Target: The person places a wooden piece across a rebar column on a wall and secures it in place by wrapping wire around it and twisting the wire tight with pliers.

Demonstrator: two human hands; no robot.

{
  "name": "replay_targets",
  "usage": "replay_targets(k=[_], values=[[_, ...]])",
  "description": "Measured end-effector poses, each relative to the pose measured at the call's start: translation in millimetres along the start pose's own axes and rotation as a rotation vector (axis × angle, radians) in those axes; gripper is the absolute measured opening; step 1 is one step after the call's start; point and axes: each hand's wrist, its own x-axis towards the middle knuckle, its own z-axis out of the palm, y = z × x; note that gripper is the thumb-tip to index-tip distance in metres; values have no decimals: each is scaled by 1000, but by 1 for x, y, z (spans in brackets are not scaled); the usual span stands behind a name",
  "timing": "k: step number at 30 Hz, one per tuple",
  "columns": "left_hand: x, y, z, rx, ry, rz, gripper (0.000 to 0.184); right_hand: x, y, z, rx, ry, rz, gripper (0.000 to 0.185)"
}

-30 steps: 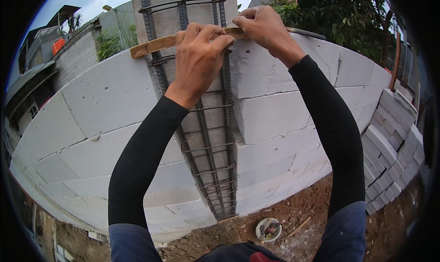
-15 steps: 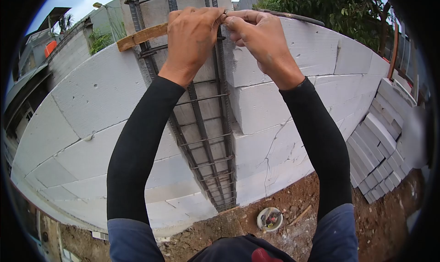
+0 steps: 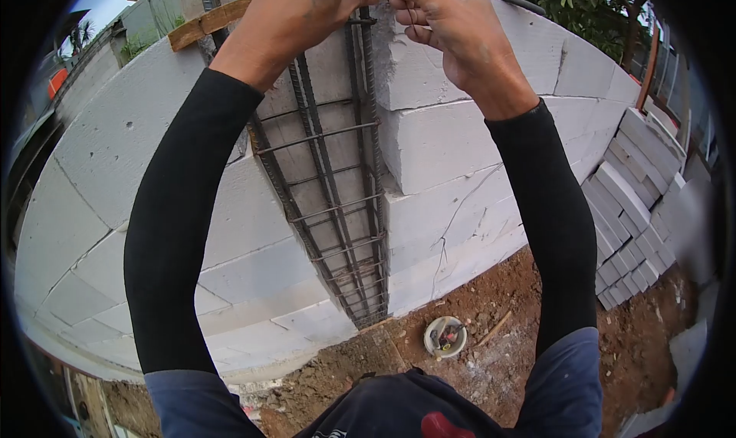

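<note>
My right hand (image 3: 464, 36) is closed in a pinch at the top of the wall, with a thin dark wire (image 3: 415, 16) at its fingers. Cut off partly by the upper edge of the view, my left hand (image 3: 295, 20) has thumb and forefinger together beside it; what they hold is hidden. Both are in front of a rebar cage (image 3: 326, 158) standing in the gap between white block walls. A wooden strip (image 3: 211, 22) crosses the cage near my left hand, and its other end shows between the hands.
White block wall (image 3: 452, 143) flanks the gap on both sides. A dark hose or rod (image 3: 517, 1) rests on top at right. Below, a bucket (image 3: 445, 337) with tools stands on soil near a stick (image 3: 494, 328). Grey blocks (image 3: 625, 208) are stacked at right.
The view has shifted, so the hands sit higher in it. My left hand has moved left and up, and the two hands are slightly farther apart. A wire now shows at the right fingers.
</note>
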Motion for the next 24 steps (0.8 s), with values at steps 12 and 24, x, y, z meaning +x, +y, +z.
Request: replay_targets(k=[12, 24], values=[[7, -6, 6, 16, -3, -19, 21, -5, 1, -12, 129, -95, 68, 22], [6, -6, 12, 38, 66, -41, 20, -11, -19, -17, -440, -95, -197, 26]])
